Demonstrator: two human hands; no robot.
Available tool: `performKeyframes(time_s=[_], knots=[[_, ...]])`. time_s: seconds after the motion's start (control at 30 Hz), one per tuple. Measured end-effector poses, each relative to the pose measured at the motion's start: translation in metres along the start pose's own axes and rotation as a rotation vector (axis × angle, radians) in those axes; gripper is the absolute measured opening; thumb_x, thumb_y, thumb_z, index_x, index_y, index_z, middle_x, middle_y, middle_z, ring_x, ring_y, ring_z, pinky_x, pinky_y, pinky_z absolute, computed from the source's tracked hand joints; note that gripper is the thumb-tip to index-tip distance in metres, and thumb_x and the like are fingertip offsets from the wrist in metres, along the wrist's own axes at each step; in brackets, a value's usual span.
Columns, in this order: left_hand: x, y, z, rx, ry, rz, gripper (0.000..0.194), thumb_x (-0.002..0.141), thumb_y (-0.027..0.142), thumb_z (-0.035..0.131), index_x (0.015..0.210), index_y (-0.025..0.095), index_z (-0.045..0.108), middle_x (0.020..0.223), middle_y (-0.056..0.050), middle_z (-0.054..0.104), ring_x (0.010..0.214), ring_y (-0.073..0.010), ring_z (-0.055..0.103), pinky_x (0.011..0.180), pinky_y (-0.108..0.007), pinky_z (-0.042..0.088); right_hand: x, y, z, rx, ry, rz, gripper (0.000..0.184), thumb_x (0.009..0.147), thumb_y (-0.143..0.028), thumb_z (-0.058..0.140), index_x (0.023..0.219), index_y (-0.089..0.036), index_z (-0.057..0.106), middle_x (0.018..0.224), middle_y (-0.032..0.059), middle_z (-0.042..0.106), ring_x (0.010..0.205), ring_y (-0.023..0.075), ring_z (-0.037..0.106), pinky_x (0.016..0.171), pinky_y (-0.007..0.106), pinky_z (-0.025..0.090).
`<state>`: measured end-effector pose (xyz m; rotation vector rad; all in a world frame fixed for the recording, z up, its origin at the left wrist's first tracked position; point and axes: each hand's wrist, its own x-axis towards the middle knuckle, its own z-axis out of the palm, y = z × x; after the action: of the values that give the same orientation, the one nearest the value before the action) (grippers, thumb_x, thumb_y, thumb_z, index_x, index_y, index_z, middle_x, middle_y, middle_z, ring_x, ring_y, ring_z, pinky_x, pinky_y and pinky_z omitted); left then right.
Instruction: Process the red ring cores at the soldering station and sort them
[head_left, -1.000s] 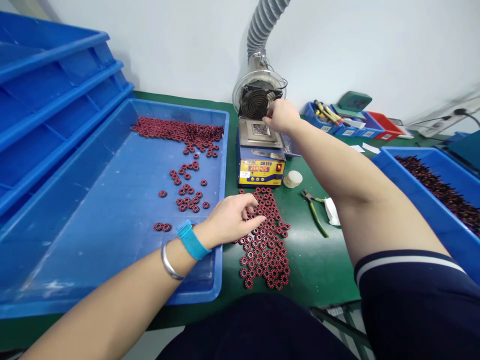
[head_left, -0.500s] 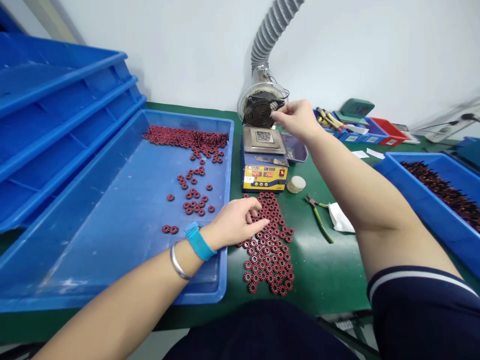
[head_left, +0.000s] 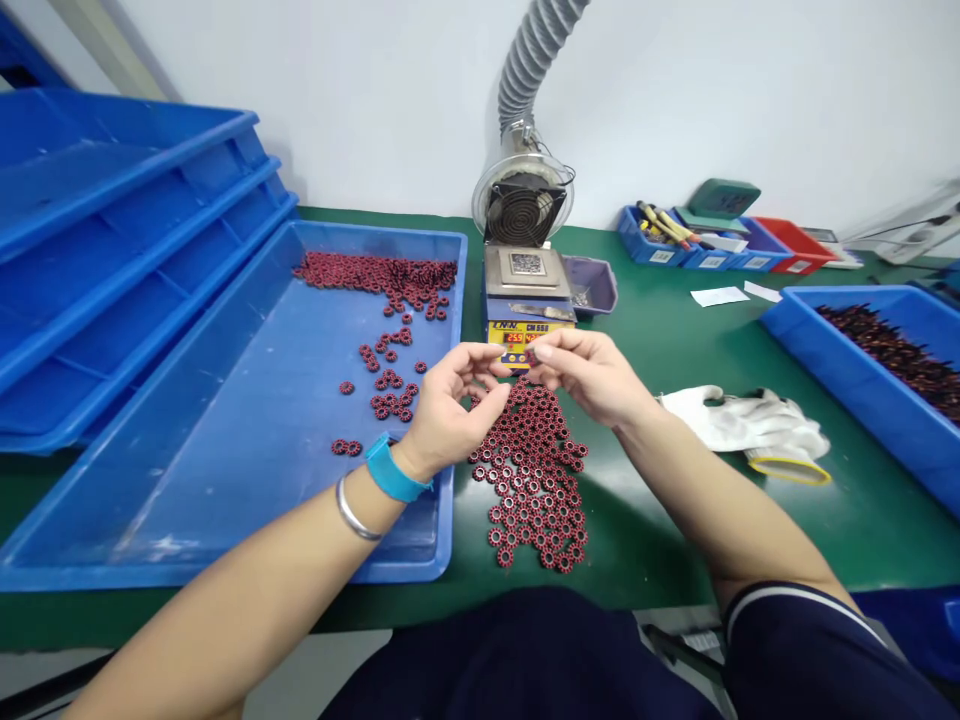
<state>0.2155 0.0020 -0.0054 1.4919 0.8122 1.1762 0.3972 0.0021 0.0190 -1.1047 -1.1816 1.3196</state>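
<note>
In front of the yellow-fronted solder pot, both hands are close together. My right hand pinches a small red-and-black ring core between thumb and fingertips; most of it is hidden. Facing it, my left hand has curved fingers, thumb apart from them, and I see nothing held. Below the hands, many similar ring cores lie spread on the green table. More cores fill the far end of the blue tray, with a few scattered nearer.
Stacked blue trays stand at left. A fan on a grey duct sits behind the pot, and a small grey bin beside it. White gloves, small tool bins and a blue bin of dark parts are at right.
My right hand has come down and toward me from near the fan, and now meets my left hand before the solder pot. My left hand has risen slightly. The gloves show more fully.
</note>
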Motion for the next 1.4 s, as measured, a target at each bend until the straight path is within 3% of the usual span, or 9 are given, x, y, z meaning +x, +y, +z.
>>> performKeyframes(time_s=[0.37,0.87,1.0,1.13,1.27,1.4], knots=[[0.006,0.006,-0.002,-0.038,-0.031,-0.153,0.015,0.064,0.024,0.069,0.072,0.015,0.061,0.067,-0.001,0.065,0.064,-0.0129,0.062,0.065,-0.026,0.052,-0.015,0.026,0.009,0.146,0.026,0.048,0.035,0.059,-0.047,0.084,0.074,-0.019,0.069,0.051,-0.0051,0.06,0.047,0.0075,0.054,0.054,0.024,0.046],[0.007,0.007,0.0,-0.072,-0.026,-0.352,0.018,0.063,0.026,0.073,0.067,0.013,0.061,0.059,-0.001,0.066,0.054,-0.0106,0.059,0.055,-0.023,0.051,-0.014,0.029,0.008,0.148,0.052,-0.002,0.033,0.059,-0.047,0.084,0.072,-0.021,0.068,0.061,-0.002,0.066,0.049,0.0077,0.056,0.052,0.023,0.046],[0.005,0.006,-0.001,-0.041,-0.051,-0.336,0.017,0.064,0.025,0.074,0.066,0.013,0.062,0.059,-0.001,0.065,0.054,-0.0104,0.059,0.057,-0.023,0.05,-0.014,0.029,0.009,0.123,0.075,-0.053,0.03,0.063,-0.044,0.083,0.075,-0.021,0.067,0.059,-0.0032,0.063,0.05,0.0082,0.057,0.056,0.025,0.051],[0.001,0.007,0.0,0.025,-0.096,-0.23,0.013,0.065,0.023,0.073,0.068,0.013,0.065,0.062,0.0,0.065,0.058,-0.0104,0.058,0.059,-0.023,0.048,-0.018,0.029,0.011,0.115,0.103,-0.091,0.032,0.062,-0.043,0.083,0.075,-0.02,0.066,0.065,-0.0022,0.066,0.052,0.0081,0.058,0.057,0.025,0.053],[-0.002,0.009,-0.001,0.066,-0.165,-0.152,0.012,0.069,0.022,0.07,0.073,0.013,0.066,0.068,-0.002,0.065,0.062,-0.0107,0.058,0.061,-0.023,0.048,-0.012,0.024,-0.002,0.051,0.141,-0.174,0.034,0.063,-0.044,0.082,0.077,-0.017,0.066,0.065,-0.0014,0.066,0.052,0.0076,0.057,0.057,0.024,0.052],[-0.001,0.008,-0.002,0.106,-0.203,-0.164,0.015,0.071,0.025,0.069,0.077,0.012,0.065,0.07,-0.003,0.064,0.062,-0.0109,0.056,0.06,-0.023,0.047,0.021,0.011,-0.037,-0.075,0.26,-0.242,0.031,0.067,-0.043,0.08,0.074,-0.015,0.067,0.062,-0.0018,0.065,0.05,0.0062,0.053,0.056,0.022,0.048]])
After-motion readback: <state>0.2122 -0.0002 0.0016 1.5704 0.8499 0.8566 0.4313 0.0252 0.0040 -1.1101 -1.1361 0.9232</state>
